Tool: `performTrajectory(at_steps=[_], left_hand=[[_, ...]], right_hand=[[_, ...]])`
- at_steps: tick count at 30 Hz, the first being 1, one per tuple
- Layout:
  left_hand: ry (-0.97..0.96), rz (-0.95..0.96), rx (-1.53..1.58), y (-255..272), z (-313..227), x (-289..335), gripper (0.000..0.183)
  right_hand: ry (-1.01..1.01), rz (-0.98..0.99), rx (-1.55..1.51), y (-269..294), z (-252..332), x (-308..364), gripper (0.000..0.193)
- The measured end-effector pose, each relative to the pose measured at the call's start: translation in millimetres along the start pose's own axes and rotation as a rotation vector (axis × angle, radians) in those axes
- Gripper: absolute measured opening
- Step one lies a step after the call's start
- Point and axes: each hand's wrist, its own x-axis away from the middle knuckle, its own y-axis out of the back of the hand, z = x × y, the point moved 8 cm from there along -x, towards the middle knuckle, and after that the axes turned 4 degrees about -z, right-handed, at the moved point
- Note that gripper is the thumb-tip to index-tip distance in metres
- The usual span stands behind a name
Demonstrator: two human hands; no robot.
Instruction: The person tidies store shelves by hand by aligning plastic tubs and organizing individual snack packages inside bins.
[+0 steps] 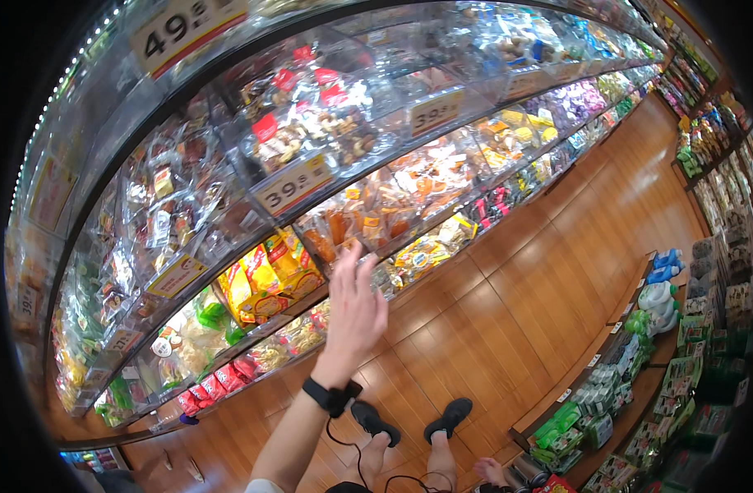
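My left hand [356, 306] reaches up in front of the lower shelves, fingers stretched and slightly bent. It appears to hold nothing. A black strap with a small device [333, 396] circles this wrist, and a cable hangs from it. Closest to the fingertips are clear bags of orange-brown snacks [368, 220]; I cannot tell whether they touch. Left of the hand sit yellow and red snack packs [270, 275]. My right hand [491, 471] hangs low near the bottom edge, partly seen, its fingers loosely apart with nothing visible in them.
Clear bins of nuts [315, 131] and wrapped sweets [167, 193] fill the upper shelves, with price cards along the edges. Wooden flooring [475, 329] runs beneath my shoes [449, 417]. To the right stands a low shelf [520, 431] with green packs and bottles; a red package [557, 485] shows below.
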Motion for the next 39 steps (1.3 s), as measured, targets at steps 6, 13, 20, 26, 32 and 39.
performTrajectory(at_steps=[6,13,20,26,32,39], left_hand=[[0.065,-0.034,-0.285,-38.1,39.7,-38.9,0.067],[0.125,0.030,-0.325,-52.5,32.7,-40.5,0.066],[0.207,0.026,-0.425,-47.6,32.1,-48.5,0.045],[0.353,0.210,-0.404,-34.8,73.9,-50.4,0.038],[0.259,-0.026,-0.468,-55.7,1.6,-89.1,0.041],[0.170,0.037,-0.069,-149.8,-51.0,-190.6,0.051]], right_hand=[[0.001,0.025,-0.147,-5.4,-1.9,12.3,0.021],[0.009,0.000,-0.167,51.8,26.8,7.9,0.023],[0.068,-0.014,-0.140,131.9,95.0,-7.4,0.025],[0.156,-0.009,-0.105,160.5,139.2,-12.3,0.027],[0.046,-0.061,-0.314,199.6,115.5,-70.8,0.018],[0.034,0.002,-0.020,166.4,192.4,-101.9,0.026]])
